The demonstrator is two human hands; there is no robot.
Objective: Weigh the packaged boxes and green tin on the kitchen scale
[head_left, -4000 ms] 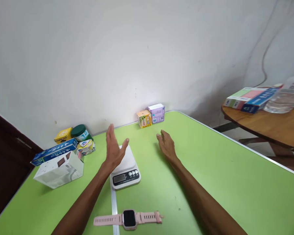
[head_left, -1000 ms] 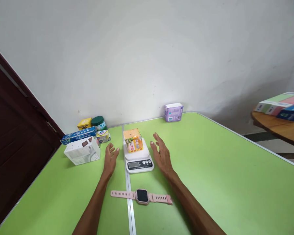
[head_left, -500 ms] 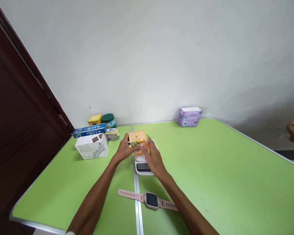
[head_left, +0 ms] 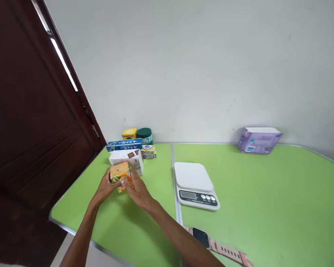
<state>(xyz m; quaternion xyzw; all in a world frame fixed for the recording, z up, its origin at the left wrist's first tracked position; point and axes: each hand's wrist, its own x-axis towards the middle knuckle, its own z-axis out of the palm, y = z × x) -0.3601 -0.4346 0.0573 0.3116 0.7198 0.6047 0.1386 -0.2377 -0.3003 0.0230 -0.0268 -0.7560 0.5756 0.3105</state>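
Observation:
Both my hands hold a small orange box (head_left: 119,173) at the left part of the green table (head_left: 253,185). My left hand (head_left: 104,189) grips its left side and my right hand (head_left: 139,190) its right side, fingers wrapped on it. The box sits just in front of a white box (head_left: 128,158), low over the table. A white kitchen scale (head_left: 195,184) with a bare platform stands to the right of my hands.
Behind the white box lie a blue carton (head_left: 124,144), a yellow box (head_left: 129,133), a green-lidded jar (head_left: 144,135) and a small pack (head_left: 148,151). A purple pack (head_left: 258,139) rests by the wall. A pink smartwatch (head_left: 211,244) lies near me. A dark door (head_left: 30,111) stands left.
The orange box was on the scale; both hands closed on it, lifted it off and carried it left to the white box. The scale's platform is now bare. My view turned left.

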